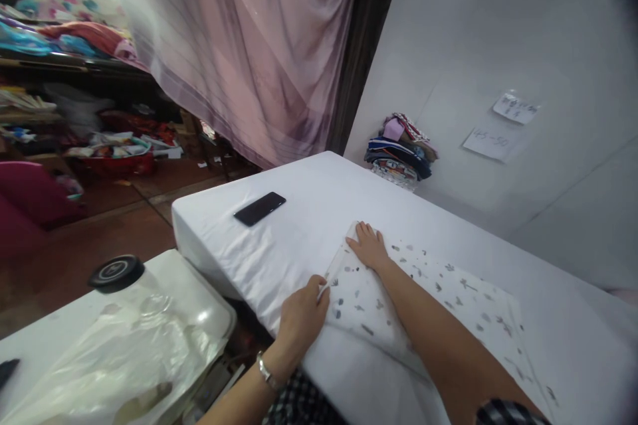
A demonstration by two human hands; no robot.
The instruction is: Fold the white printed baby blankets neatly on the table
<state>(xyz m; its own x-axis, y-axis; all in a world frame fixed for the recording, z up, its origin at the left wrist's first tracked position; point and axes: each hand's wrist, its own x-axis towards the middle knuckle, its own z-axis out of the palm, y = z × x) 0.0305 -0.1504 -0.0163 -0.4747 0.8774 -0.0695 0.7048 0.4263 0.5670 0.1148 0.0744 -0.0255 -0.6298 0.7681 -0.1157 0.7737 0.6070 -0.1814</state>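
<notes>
A white cloth with small grey and beige leaf prints (359, 299) lies over the white-covered table (309, 186), its near edge hanging past the table's front. My left hand (303, 312), with a silver bangle at the wrist, pinches the cloth's left edge between thumb and fingers. Farther back, my right hand (369, 247) rests flat with fingers stretched out on the cloth's far left corner. My right forearm covers part of the print. To the left of both hands, a black phone (260, 208) lies on the table.
A second white table (164, 272) at the lower left bears a clear plastic bag (134, 352) and a black-lidded jar (117, 273). Folded clothes (401, 149) are stacked by the wall. A pink curtain (259, 46) hangs behind. Crowded shelves (64, 60) stand at the left.
</notes>
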